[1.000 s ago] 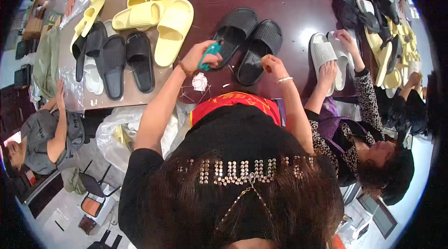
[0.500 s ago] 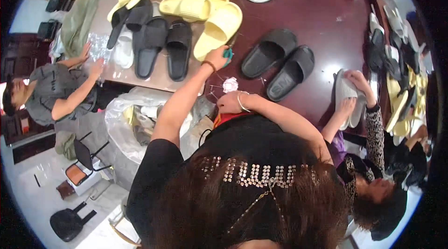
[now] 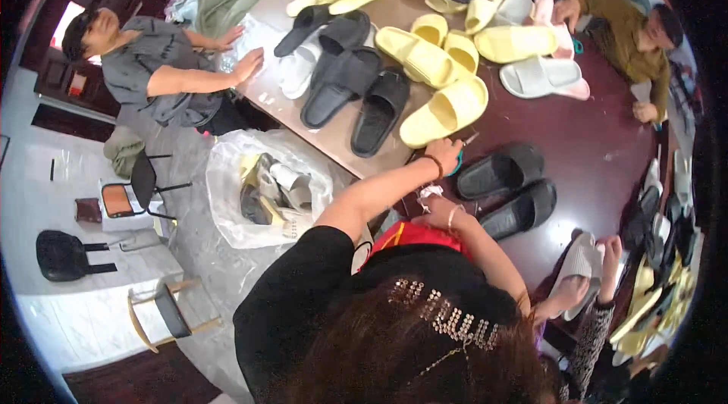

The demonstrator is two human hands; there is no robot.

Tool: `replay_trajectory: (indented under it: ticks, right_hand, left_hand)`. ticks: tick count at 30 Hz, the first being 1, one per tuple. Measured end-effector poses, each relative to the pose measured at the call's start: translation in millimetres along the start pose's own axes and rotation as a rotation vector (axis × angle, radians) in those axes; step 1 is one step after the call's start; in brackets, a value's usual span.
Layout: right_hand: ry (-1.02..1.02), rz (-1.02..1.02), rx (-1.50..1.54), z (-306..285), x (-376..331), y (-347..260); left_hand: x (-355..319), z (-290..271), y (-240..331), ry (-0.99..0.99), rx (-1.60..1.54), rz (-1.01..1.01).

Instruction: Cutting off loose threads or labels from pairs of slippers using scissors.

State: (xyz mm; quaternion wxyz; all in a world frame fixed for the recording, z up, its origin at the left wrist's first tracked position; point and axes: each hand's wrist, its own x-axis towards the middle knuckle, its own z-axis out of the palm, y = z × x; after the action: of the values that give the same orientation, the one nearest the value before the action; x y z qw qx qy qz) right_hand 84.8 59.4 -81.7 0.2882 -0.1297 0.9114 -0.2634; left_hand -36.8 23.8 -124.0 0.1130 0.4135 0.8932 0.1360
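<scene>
My left hand (image 3: 446, 154) reaches over the dark brown table (image 3: 599, 139) and grips teal-handled scissors (image 3: 459, 163), just below a pale yellow slipper (image 3: 444, 112). My right hand (image 3: 438, 214), with a thin bracelet at the wrist, rests at the table's near edge beside a small white scrap (image 3: 429, 193). Whether its fingers hold anything I cannot tell. A pair of black slippers (image 3: 504, 175) lies just right of both hands.
More black slippers (image 3: 356, 89) and yellow slippers (image 3: 425, 51) crowd the table. Other people work at it: one in grey (image 3: 152, 74), one in olive (image 3: 629, 32), one holding a white slipper (image 3: 582, 267). A clear plastic bag (image 3: 265, 188) and chairs (image 3: 144, 180) stand on the floor.
The view has swung round. My right hand has drawn back from the black slippers to the table edge by the white scrap. My left hand still holds the scissors.
</scene>
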Motion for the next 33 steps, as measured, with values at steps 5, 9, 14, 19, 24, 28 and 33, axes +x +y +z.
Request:
replay_trajectory:
  ticks: [5,9,14,19,24,28,33]
  right_hand:
    - [0.584,0.113,1.021,-23.7,-51.6,20.6]
    - [0.811,0.559,1.464,38.1,-105.3,115.1]
    - [1.229,0.677,0.467,105.6,-112.1,179.9]
    - [1.314,1.023,0.502,8.1,-71.4,109.9]
    - [1.087,1.418,0.463,-26.3,-39.9,103.8]
    - [1.192,1.531,-0.09,-4.5,-21.5,138.0]
    - [1.17,1.367,0.67,-8.3,-65.5,212.9]
  left_hand:
    - [-1.9,18.1,3.0,-0.03,0.072,-0.12]
    - [-6.5,1.8,29.6,-0.328,0.191,-0.042]
    - [-25.6,-5.9,50.1,-0.09,0.111,0.085]
    - [-53.9,-33.8,36.4,-0.039,-0.119,0.08]
    - [-74.1,16.9,16.5,0.264,0.027,0.182]
    - [-51.5,24.1,25.0,0.092,-0.091,0.118]
    - [-35.6,18.8,31.5,0.023,-0.18,0.149]
